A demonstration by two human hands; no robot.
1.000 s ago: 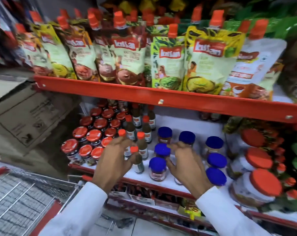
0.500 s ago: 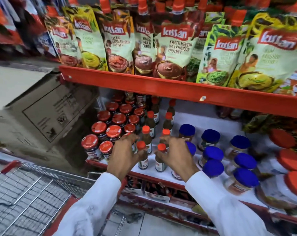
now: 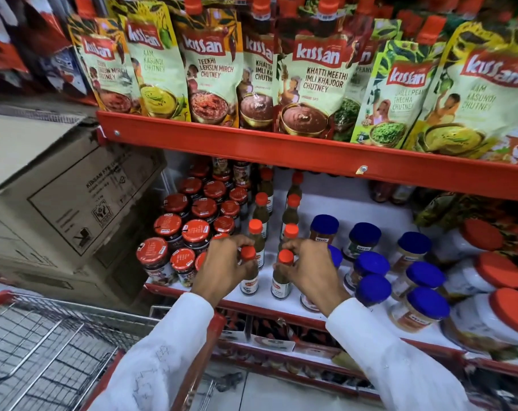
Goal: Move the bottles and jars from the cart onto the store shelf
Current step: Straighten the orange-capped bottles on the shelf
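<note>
Two small dark sauce bottles with orange caps stand at the front of the white shelf point(image 3: 311, 304). My left hand point(image 3: 222, 268) grips the left bottle point(image 3: 249, 280) near its cap. My right hand point(image 3: 308, 268) grips the right bottle point(image 3: 282, 280) the same way. Behind them run two rows of the same bottles point(image 3: 260, 209). Red-lidded jars point(image 3: 195, 232) fill the shelf's left side and blue-lidded jars point(image 3: 370, 265) its right. The wire cart point(image 3: 44, 351) is at lower left; I see nothing in the part that shows.
A red shelf edge point(image 3: 281, 149) above carries chutney pouches point(image 3: 311, 81). A cardboard box point(image 3: 59, 203) sits left of the shelf, over the cart. Large white jars with orange lids point(image 3: 501, 318) stand at far right. Below is another shelf with small packets point(image 3: 281, 336).
Both hands shifted left from the blue-lidded jars to the two front orange-capped bottles and closed on them. The view swung left and closer.
</note>
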